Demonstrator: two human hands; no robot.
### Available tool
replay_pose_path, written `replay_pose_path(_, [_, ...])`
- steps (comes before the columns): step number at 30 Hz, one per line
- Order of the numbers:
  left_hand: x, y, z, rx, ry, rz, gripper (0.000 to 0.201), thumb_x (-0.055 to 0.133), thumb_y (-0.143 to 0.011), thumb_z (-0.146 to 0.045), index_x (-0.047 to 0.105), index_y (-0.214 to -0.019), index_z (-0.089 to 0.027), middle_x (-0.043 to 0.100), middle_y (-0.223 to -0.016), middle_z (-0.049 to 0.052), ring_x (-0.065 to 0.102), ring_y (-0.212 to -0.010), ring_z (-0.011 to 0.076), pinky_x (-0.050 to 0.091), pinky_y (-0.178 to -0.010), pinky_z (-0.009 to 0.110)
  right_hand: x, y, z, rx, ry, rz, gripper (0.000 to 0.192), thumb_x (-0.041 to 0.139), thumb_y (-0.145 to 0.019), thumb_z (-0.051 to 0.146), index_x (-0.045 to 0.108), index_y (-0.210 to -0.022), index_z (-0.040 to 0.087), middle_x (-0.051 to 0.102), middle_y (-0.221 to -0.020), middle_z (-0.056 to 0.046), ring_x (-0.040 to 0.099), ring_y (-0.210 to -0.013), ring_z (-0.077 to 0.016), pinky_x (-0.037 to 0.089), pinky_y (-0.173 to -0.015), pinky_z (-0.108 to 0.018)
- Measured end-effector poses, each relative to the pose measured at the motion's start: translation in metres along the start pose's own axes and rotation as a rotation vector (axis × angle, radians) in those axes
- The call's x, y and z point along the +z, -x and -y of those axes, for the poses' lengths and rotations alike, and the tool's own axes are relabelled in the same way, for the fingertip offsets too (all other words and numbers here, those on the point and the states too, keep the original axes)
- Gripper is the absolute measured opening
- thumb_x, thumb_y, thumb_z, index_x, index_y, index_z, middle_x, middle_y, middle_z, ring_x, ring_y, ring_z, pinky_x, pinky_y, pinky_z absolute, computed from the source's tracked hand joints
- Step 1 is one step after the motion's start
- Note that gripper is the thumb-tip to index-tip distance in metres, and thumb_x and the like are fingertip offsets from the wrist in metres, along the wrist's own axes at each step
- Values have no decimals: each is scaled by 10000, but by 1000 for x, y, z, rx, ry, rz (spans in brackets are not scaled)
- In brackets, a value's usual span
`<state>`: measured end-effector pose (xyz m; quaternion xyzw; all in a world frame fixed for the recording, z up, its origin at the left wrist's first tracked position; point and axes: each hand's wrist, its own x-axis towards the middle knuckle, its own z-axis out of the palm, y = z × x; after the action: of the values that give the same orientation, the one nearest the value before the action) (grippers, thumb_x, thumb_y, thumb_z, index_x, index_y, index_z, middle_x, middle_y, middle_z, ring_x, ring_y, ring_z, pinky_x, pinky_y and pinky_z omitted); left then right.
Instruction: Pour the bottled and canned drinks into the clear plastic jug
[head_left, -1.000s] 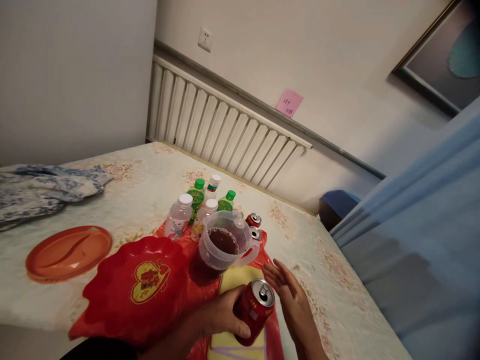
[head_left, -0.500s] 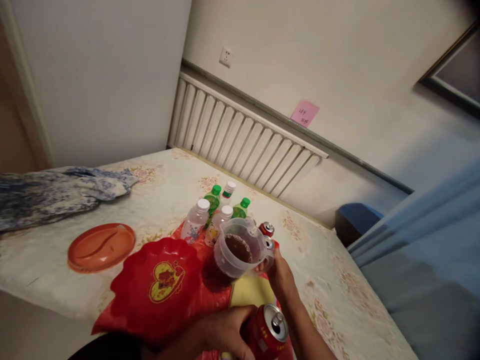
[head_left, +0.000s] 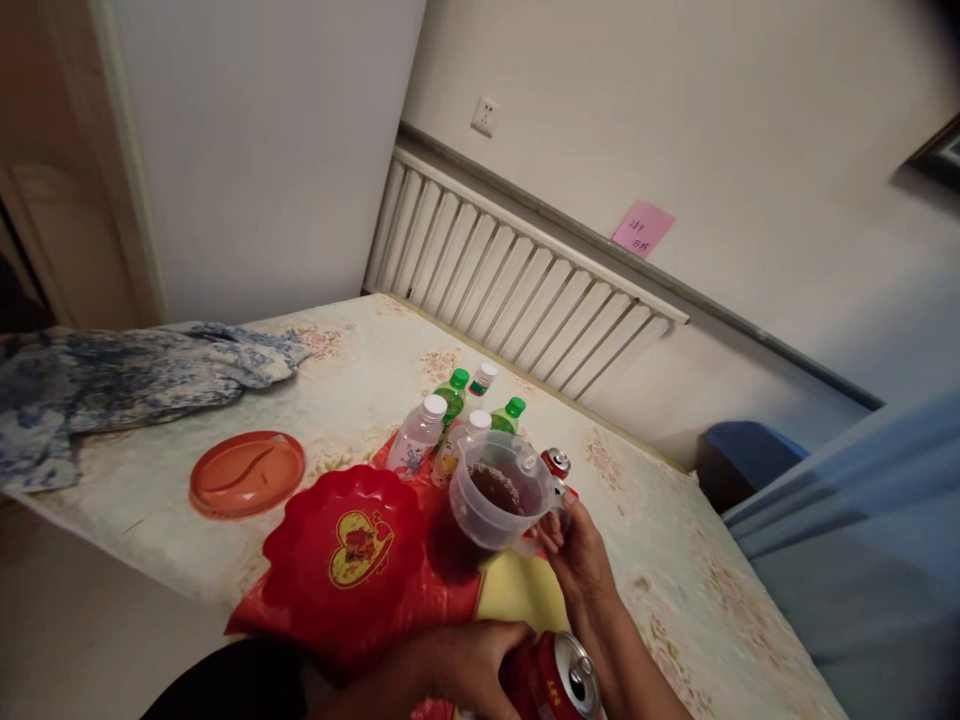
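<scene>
My left hand (head_left: 474, 668), low in the view, is wrapped round an opened red drink can (head_left: 541, 685), whose tab and dark mouth face up. My right hand (head_left: 589, 560) grips the handle of a clear plastic measuring jug (head_left: 469, 515), part filled with dark brown liquid with bubbles at its edge. The jug is tilted a little. Just left of it sits a red scalloped plate (head_left: 315, 560) with a gold heart print. Beneath the jug and hands, a yellow flat thing (head_left: 521, 590) shows in part on red plastic sheeting (head_left: 251, 612).
Behind the jug stand several bottles, including a white-capped one (head_left: 417, 440) and a green-capped one (head_left: 507, 415). Another red can (head_left: 556, 462) is just beyond the jug. An orange oval dish (head_left: 247, 475) and patterned cloth (head_left: 180, 375) lie left on the flowered tablecloth (head_left: 360, 350).
The camera has turned left, so the whole scene sits further right. Both hands keep their holds on the can and the jug; the can shows slightly lower in the picture.
</scene>
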<state>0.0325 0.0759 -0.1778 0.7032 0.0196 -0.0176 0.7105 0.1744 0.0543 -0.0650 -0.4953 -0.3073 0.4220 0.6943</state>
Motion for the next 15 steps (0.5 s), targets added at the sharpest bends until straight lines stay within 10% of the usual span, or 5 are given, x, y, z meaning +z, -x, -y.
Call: replay_pose_path(15, [-1, -4, -15, -111, -203, 14, 829, 909, -358, -370, 631, -1130, -251, 691, -1031, 13, 656, -889, 293, 469, -586, 274, 17, 33, 110, -214, 7, -321, 372, 741, -654, 354, 437, -504, 201, 365, -391, 100, 256, -345, -35, 228, -313, -159])
